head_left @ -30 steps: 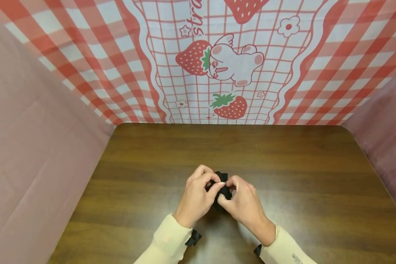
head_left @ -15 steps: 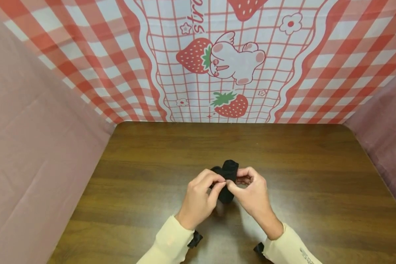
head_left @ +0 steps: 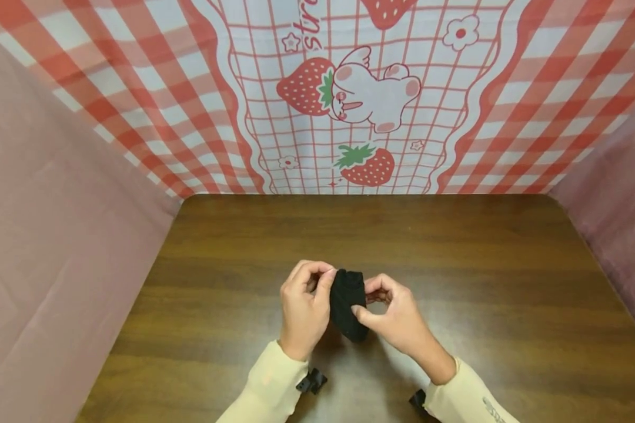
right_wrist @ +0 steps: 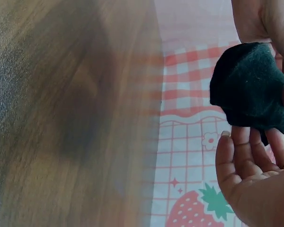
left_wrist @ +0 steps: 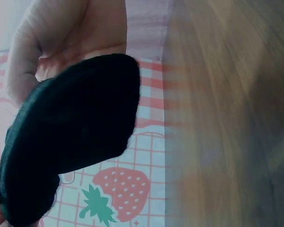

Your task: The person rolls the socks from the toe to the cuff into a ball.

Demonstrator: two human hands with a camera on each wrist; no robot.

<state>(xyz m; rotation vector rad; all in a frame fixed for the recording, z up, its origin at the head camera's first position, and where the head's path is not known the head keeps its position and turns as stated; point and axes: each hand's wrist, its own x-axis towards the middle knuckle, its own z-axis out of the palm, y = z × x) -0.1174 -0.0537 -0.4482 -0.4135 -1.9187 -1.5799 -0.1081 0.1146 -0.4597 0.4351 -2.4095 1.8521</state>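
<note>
A folded black sock (head_left: pixel 347 305), or a bundle of black fabric shaped like one, is held up between both hands over the table. My left hand (head_left: pixel 304 302) pinches its upper left edge between thumb and fingertips. On the other side, my right hand (head_left: pixel 397 317) grips it, thumb on the near face and fingers behind. The left wrist view has the dark sock (left_wrist: pixel 80 118) filling the middle left, with the right hand (left_wrist: pixel 80 28) above it. In the right wrist view, fingers (right_wrist: pixel 244 146) of the right hand lie against the lower edge of the sock (right_wrist: pixel 251 80).
Under the hands spreads a brown wooden table (head_left: pixel 233 235). A strawberry-print checked cloth (head_left: pixel 190 106) hangs along its far edge, and pink cloth (head_left: pixel 58 223) borders the left side. Black mounts (head_left: pixel 312 382) sit at the pale sleeves (head_left: pixel 270 382).
My left hand has shifted left from the middle of the sock to its upper left edge. The sock has turned, showing a broader face; the right hand keeps its hold.
</note>
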